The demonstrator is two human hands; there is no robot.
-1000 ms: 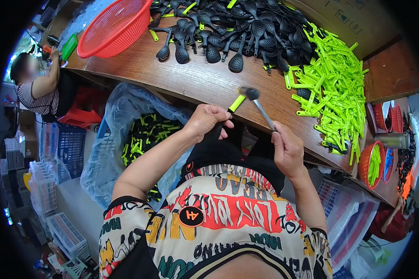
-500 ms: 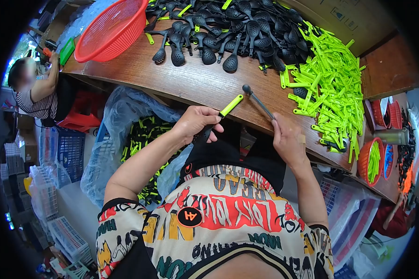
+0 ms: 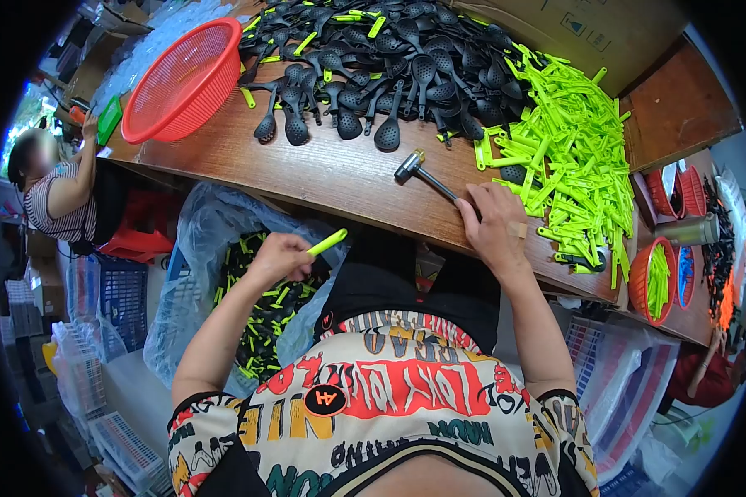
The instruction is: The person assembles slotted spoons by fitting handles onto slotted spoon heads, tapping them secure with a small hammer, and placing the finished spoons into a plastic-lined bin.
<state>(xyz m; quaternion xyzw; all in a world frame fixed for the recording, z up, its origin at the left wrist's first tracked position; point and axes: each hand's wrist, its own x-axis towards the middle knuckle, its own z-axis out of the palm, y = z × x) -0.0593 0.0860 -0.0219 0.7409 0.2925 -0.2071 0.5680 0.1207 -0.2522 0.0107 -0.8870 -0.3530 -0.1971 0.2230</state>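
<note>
"Between the bench and the person's lap, what does the left hand have?"

"It grips a lime-green handle, its free end pointing toward the bench; whatever lies behind the fingers is hidden. Just beside that hand gapes a clear plastic bag full of green-and-black pieces."

"And the right hand?"

"At the grip end of a hammer, over the bench. I can't tell whether its fingers are closed on the shaft or merely resting there. The hammer's head appears to lie on the wood, brass-coloured face away from the person."

"What makes for good handling at this point?"

"A light, steady hold on the handle, I'd judge, with its tip kept off the bag's rim so nothing snags. The hammer seems best left flat, shaft toward the right hand, apart from the black perforated spoons and the pile of loose green handles."
</note>
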